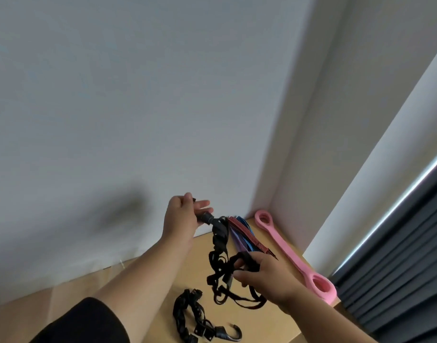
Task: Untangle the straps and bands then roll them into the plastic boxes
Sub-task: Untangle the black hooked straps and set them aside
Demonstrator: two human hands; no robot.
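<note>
A tangle of black straps [221, 246] hangs in the air above the wooden table [281, 325]. My left hand [181, 217] holds its upper end raised near the wall. Lower down, my right hand [262, 276] pinches a loop of the same black tangle. Behind the tangle lie a red-and-black striped cord [247, 235], a blue band [247, 227] and a purple band [238, 241], bunched together on the table. A second black strap with buckles and a metal hook [195, 320] lies on the table near me. No plastic box is in view.
A long pink foam band with a hole at each end [290, 253] lies along the table's right edge. A white wall stands right behind the table, with a corner pillar at the right. Dark grey curtains [398, 268] hang at the far right.
</note>
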